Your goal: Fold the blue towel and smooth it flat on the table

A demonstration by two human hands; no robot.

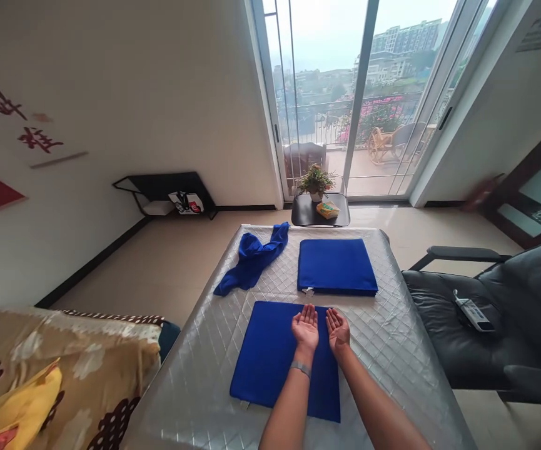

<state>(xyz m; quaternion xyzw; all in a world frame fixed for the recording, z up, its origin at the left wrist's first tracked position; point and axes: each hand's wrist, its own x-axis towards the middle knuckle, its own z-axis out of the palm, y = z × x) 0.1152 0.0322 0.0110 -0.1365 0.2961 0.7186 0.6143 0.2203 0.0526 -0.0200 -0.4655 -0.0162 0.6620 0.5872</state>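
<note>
My left hand (306,327) is palm up with its fingers stretched out, above the far part of a flat blue folded cloth (265,356). Close beside it, my right hand (338,328) is also palm up and open, near that cloth's right edge. Neither palm has anything in it. Beyond my hands lies a neat stack of folded blue cloth (336,265) with a small white tag at its near left corner. To its left a crumpled blue cloth (254,256) lies loose. All three rest on a silver quilted table cover (195,369).
A black tray table (301,212) at the far end bears a potted plant (316,181) and a yellow packet (328,210). On the right, a black armchair (439,294) holds a corded phone or remote-like device (475,314). A patterned bedspread (87,350) is at left.
</note>
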